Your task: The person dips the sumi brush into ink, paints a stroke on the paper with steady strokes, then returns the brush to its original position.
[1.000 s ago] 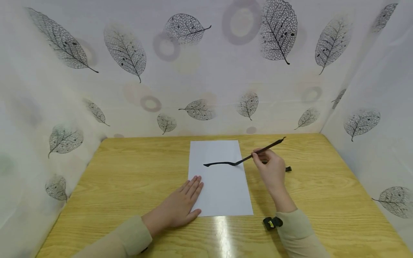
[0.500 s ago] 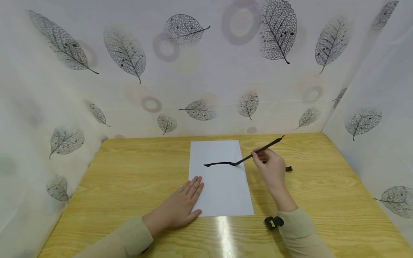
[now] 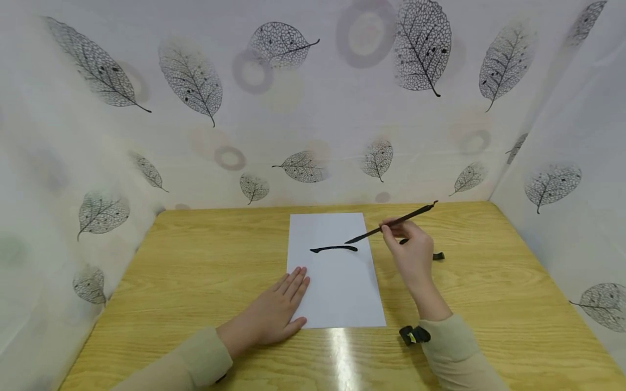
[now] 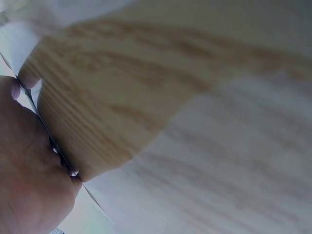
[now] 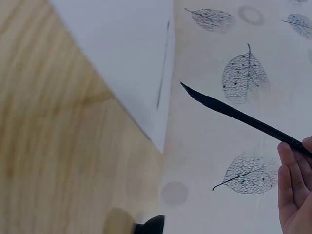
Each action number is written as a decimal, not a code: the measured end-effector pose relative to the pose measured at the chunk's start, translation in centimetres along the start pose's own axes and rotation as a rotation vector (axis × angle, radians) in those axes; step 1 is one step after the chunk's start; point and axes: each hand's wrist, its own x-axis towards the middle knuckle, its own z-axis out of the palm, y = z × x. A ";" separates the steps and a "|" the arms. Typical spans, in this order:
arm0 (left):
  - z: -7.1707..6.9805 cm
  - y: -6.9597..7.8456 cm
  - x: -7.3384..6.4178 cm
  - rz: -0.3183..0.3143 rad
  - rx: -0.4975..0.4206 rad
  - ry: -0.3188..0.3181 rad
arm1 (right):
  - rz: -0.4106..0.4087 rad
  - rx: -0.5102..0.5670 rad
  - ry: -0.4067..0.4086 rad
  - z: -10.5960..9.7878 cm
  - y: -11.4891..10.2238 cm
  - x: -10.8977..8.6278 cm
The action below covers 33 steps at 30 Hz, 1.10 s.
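Observation:
A sheet of white paper [image 3: 332, 293] lies on the wooden table, with one black ink stroke [image 3: 335, 248] running across its upper half. My left hand [image 3: 274, 312] rests flat on the paper's left edge, fingers straight and thumb spread. With curled fingers my right hand [image 3: 411, 252] holds a dark writing brush [image 3: 406, 217] at the paper's right side. The brush's black tip points left and sits just above the right part of the stroke. In the right wrist view the brush [image 5: 243, 118] appears raised off the paper. The left wrist view shows only part of the left hand [image 4: 34, 165].
A black object [image 3: 438, 256], partly hidden behind the right hand, lies on the table [image 3: 195, 255] to the right of the paper. A leaf-patterned cloth [image 3: 313, 108] closes off the back and both sides. A black strap [image 3: 414, 335] sits at the right wrist.
The brush tip has come off the right end of the stroke and moved slightly up and left. The right hand lifted with it. My left hand has stayed put.

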 end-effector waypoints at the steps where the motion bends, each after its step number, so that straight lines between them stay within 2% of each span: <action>1: 0.0 0.0 0.0 -0.001 0.000 -0.001 | -0.001 0.017 0.007 -0.1 -0.2 0.1; 6: 0.0 0.0 0.0 -0.004 -0.002 -0.002 | -0.024 0.063 0.028 -0.6 -1.4 0.4; 11: 0.0 0.0 0.0 -0.003 0.014 0.000 | -0.062 0.059 0.031 -1.1 -2.0 0.7; 21: 0.0 0.1 -0.1 -0.004 0.014 -0.001 | -0.188 -0.054 0.084 -2.0 -1.7 1.3; 33: 0.3 0.0 -0.1 0.011 -0.001 0.028 | -0.332 -0.178 0.128 -3.9 -1.3 1.6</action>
